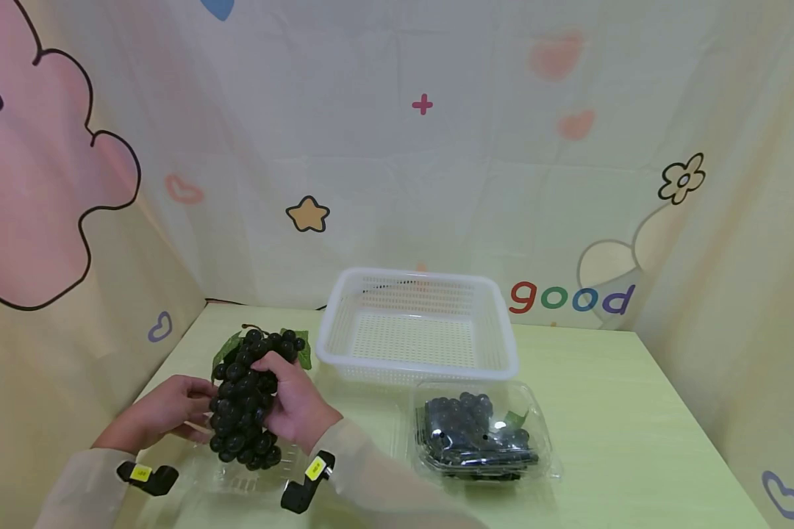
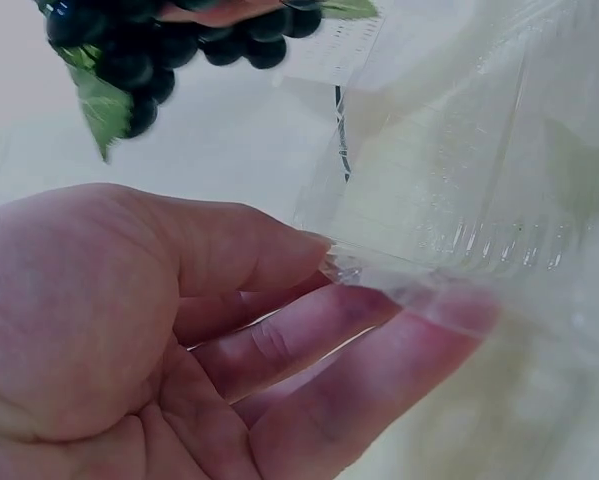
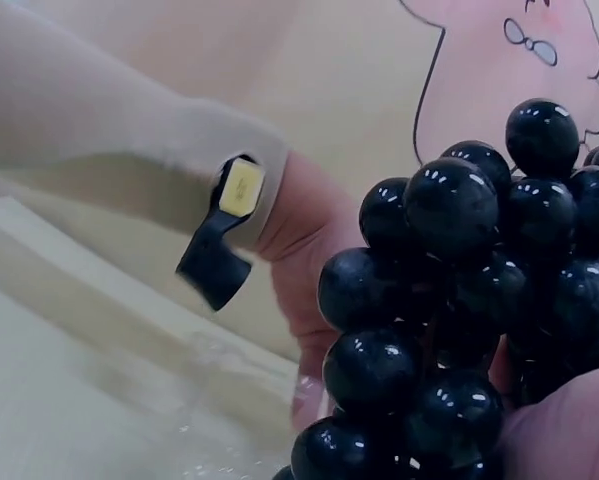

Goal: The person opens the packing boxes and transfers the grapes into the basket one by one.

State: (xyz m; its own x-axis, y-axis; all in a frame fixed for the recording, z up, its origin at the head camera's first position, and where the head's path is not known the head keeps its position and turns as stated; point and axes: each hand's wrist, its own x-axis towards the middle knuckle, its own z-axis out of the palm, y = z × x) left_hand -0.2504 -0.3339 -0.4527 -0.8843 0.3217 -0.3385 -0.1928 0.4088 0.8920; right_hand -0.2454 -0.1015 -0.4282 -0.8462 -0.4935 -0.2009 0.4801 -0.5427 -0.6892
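Observation:
My right hand (image 1: 298,404) grips a bunch of dark grapes (image 1: 241,404) with green leaves, its thumb across the upper part. The bunch hangs over a clear plastic box (image 2: 479,240) on the left side of the table. In the left wrist view, my left hand (image 2: 189,330) pinches the edge of this box between thumb and fingers. Glossy round grapes (image 3: 454,210) fill much of the right wrist view and hide most of the right hand there.
A white plastic basket (image 1: 417,372) stands at the back middle of the table (image 1: 609,426). In front of it sits a closed clear clamshell box (image 1: 534,404) with dark grapes (image 1: 459,426) and a leaf inside. A printed curtain (image 1: 397,162) encloses the table at the back and sides.

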